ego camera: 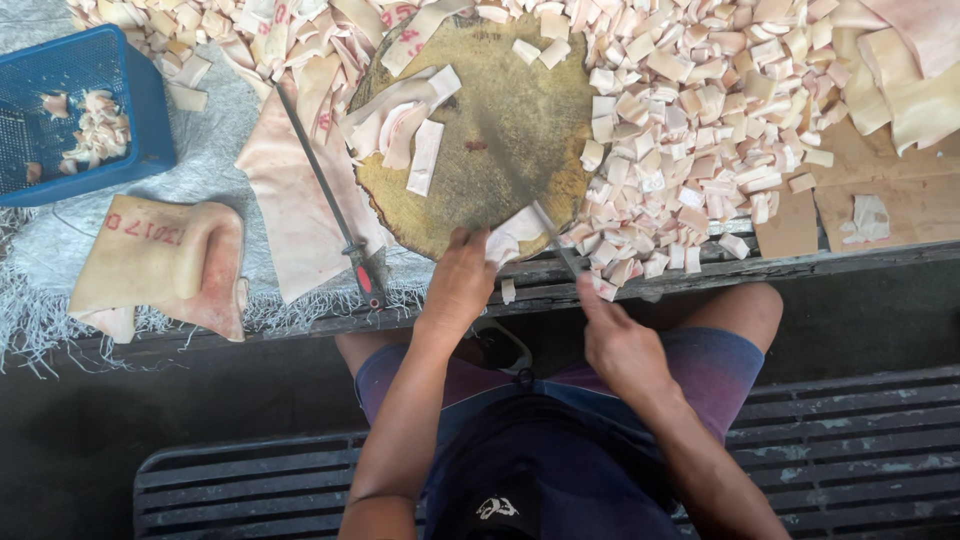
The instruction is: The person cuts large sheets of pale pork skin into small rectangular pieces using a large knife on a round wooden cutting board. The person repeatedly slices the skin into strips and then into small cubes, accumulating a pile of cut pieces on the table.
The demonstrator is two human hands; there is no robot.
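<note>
Two hands, left hand fingers holding one pale strip, right hand fingers gripping one knife.

A round wooden chopping block sits mid-surface; the blue plastic basket lies left, the heap of pale cut pieces right.

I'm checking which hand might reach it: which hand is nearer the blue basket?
Left. The left hand rests at the near edge of the round chopping block, on the side of the blue basket. The right hand, gripping a knife, sits farther away.
</note>
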